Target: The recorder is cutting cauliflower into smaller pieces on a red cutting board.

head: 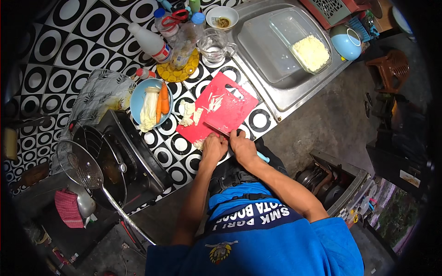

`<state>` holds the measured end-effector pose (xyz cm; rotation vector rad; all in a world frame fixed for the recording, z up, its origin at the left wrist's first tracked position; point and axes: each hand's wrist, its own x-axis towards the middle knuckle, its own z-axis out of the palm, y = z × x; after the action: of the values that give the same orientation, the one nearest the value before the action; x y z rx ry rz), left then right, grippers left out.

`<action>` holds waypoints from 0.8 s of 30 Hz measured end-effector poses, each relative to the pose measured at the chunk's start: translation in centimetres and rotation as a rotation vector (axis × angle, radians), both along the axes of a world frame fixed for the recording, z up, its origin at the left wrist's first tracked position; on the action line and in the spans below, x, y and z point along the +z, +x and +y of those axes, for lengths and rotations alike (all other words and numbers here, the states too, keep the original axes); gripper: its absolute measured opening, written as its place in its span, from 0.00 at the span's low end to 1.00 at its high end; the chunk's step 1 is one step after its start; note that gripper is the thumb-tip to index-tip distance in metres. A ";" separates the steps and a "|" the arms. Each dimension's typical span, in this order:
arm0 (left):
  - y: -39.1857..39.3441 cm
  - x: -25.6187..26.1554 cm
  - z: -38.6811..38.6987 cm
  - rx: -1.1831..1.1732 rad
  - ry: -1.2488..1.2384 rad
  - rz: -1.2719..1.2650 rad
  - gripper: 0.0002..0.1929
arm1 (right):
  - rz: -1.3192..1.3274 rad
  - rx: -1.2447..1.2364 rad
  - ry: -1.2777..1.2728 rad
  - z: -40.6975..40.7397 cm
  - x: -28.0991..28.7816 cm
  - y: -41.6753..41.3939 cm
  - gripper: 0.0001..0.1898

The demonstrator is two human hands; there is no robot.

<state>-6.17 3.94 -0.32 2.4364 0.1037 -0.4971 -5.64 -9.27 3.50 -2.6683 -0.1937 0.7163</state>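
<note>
My right hand (241,146) grips a kitchen knife (214,128), its blade lying over the near edge of a red cutting board (238,107). Beside it, my left hand (214,146) is at the board's near edge by the blade; its fingertips are bent down, and what they touch is hidden. Pale chopped vegetable pieces (198,144) lie just left of that hand. Larger pale leafy pieces (188,112) rest on the board's left part, and thin white strips (214,102) near its middle. A blue bowl (133,103) left of the board holds carrots (165,100) and pale cabbage (149,107).
A steel sink (276,103) at the upper right bears a glass dish (281,26) with shredded pale food (310,53). Bottles (150,41), a glass mug (212,45) and a small white bowl (222,13) stand behind the board. Left is a stove with a wok (114,172) and wire strainer (79,165).
</note>
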 end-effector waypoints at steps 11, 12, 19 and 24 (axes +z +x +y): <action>-0.4 -0.3 0.4 0.028 0.027 0.045 0.19 | 0.132 0.130 -0.026 -0.8 2.1 2.2 0.17; -0.3 -0.1 0.3 0.027 0.026 0.061 0.20 | 0.133 0.130 -0.027 -1.2 2.3 2.1 0.17; 0.0 0.0 0.2 0.026 0.035 0.074 0.20 | 0.177 0.124 -0.011 -1.7 2.1 1.1 0.19; 0.0 -0.1 0.4 0.010 0.006 0.054 0.17 | 0.168 0.093 -0.006 -1.0 1.0 1.3 0.17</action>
<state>-6.16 4.34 -0.41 2.4281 0.1408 -0.5586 -4.34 -10.30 4.49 -2.6019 -0.2718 0.9668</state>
